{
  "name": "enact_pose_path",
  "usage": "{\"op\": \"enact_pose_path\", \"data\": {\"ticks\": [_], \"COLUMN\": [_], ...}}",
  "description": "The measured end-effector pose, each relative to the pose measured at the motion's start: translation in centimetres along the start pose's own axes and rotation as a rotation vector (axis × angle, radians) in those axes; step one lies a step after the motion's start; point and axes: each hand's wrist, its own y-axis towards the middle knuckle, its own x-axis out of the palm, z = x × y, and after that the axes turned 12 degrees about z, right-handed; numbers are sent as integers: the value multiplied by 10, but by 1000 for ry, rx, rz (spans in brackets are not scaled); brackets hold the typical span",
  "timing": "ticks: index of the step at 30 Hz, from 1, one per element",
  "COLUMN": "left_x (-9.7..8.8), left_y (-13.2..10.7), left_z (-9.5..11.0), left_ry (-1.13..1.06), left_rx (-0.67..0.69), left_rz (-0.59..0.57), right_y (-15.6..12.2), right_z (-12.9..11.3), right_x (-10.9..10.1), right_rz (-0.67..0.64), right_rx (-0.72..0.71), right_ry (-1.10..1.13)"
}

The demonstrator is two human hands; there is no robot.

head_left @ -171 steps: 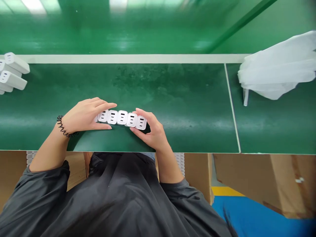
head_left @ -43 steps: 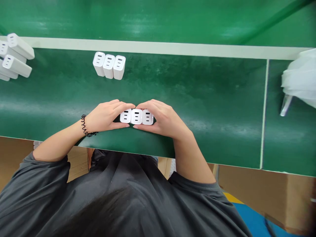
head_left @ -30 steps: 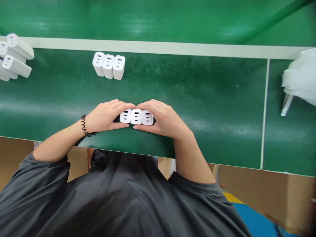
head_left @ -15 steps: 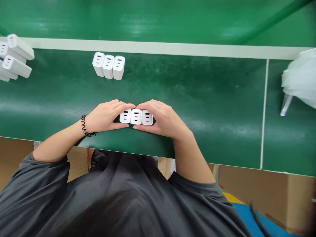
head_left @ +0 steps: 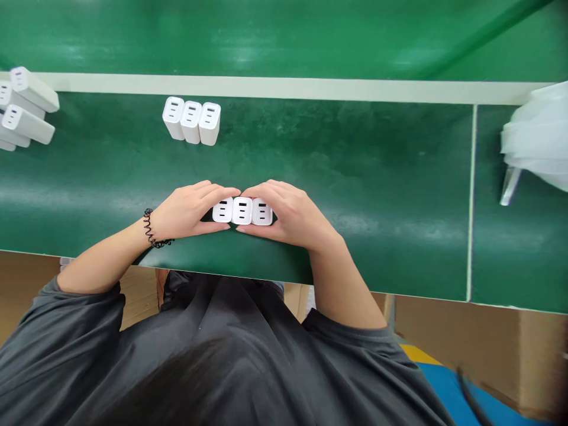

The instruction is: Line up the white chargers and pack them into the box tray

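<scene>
Three white charger blocks point(head_left: 242, 211) stand side by side in a row on the green table, their port faces turned up toward me. My left hand point(head_left: 191, 208) is closed around the left end of the row, fingers along the far side and thumb along the near side. From the other end, my right hand point(head_left: 288, 212) grips the row in the same way. The fingertips of both hands almost meet near the middle charger. The lower parts of the chargers are hidden from this angle.
Farther back, three more white chargers point(head_left: 191, 122) stand together. A pile of white chargers point(head_left: 30, 121) lies at the far left. At the right, a white plastic bag point(head_left: 539, 139) sits beyond a pale strip point(head_left: 472, 207). A white line point(head_left: 284, 87) crosses the table behind.
The view has shifted slightly. Both hands keep the same hold on the row of three chargers, and nothing else has visibly moved.
</scene>
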Motion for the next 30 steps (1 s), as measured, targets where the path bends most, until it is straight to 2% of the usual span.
{"op": "enact_pose_path", "data": {"ticks": [10, 23, 30], "left_x": [0, 0, 0], "left_y": [1, 4, 4], "left_z": [-1, 2, 1], "left_ry": [21, 48, 62], "left_rx": [55, 165, 175], "left_rz": [34, 163, 172], "right_y": [0, 2, 1], "right_z": [0, -1, -1], "right_x": [0, 2, 3], "right_rz": [-10, 127, 147], "right_rx": [13, -99, -116], "right_ry": [-2, 8, 24]}}
